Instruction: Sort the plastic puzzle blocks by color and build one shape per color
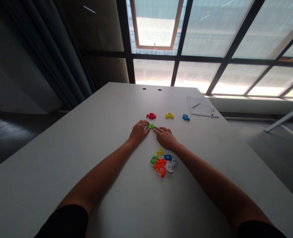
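Note:
A small green plastic piece (150, 126) lies on the white table between my hands. My left hand (138, 131) is closed on its left side, with the thumb and fingers at the edge. My right hand (165, 136) rests palm down to the right, fingers stretched out and a fingertip at the piece's right edge. Just beyond them sit a red piece (151, 116), a yellow piece (169, 115) and a blue piece (186, 117), spaced out in a row. Nearer to me is a loose pile with orange pieces (160, 164), a green one (154, 160) and white ones (169, 166).
By the pile lie another yellow piece (159, 151) and a dark blue piece (167, 157). Paper sheets (202, 106) with two pens are at the table's far right. Two round cable holes are near the table's (87, 132) far edge, before the windows.

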{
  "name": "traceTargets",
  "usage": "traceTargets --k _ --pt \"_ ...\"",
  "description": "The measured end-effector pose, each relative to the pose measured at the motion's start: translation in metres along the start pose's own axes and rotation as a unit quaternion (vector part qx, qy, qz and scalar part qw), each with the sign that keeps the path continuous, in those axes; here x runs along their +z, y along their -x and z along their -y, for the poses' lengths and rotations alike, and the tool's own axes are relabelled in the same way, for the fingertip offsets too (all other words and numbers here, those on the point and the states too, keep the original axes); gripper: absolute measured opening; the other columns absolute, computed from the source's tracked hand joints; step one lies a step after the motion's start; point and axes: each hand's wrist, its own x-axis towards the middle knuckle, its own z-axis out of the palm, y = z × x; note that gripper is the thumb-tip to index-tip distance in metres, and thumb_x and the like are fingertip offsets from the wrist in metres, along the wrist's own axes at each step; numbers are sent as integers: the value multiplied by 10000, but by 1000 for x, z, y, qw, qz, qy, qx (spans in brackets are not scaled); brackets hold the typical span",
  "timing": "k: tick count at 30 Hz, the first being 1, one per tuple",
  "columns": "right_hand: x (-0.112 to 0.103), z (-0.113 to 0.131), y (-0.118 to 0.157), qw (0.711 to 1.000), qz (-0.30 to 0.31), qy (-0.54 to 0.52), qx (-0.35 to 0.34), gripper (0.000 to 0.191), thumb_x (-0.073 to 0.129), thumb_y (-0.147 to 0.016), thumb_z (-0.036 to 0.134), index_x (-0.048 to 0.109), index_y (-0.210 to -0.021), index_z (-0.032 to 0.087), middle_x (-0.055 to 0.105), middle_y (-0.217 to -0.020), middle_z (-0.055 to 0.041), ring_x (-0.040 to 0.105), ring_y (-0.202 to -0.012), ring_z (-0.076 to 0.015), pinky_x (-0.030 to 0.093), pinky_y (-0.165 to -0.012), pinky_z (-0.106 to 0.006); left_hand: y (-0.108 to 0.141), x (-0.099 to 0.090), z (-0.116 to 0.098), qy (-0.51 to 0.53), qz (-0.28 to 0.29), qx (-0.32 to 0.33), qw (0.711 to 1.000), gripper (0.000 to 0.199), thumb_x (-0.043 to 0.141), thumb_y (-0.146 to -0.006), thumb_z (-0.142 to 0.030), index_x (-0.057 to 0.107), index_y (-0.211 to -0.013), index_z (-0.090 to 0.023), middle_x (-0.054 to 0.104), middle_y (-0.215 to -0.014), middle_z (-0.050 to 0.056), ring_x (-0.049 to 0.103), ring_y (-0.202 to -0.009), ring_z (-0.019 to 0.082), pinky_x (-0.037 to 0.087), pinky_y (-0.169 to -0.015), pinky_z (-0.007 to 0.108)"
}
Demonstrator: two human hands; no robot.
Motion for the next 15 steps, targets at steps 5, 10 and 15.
traceTargets --k 5,10,15 --pt "1 -1 0 1000 1 2 3 589 372 -1066 250 419 -1652 206 410 -1709 -73 399 -1499 -303 333 -1182 -500 -2 6 5 -26 -17 24 999 425 713 -887 -223 607 -1298 -202 662 -1273 129 636 -1184 299 512 -1074 443" --pt "0 0 1 1000 0 2 0 595 359 -1065 258 417 -1653 184 419 -1704 -78 400 -1495 -307 337 -1182 -515 -5 10 8 -18 9 33 999 545 706 -887 -230 563 -1412 -202 689 -1358 124 631 -1241 311 486 -1121 459" --pt "0 0 1 1000 7 15 7 601 379 -1061 253 410 -1660 218 413 -1709 -72 399 -1492 -309 332 -1184 -508 -8 9 4 -14 17 28 999 535 714 -884 -223 585 -1404 -223 746 -1280 89 666 -1174 297 511 -1084 444"
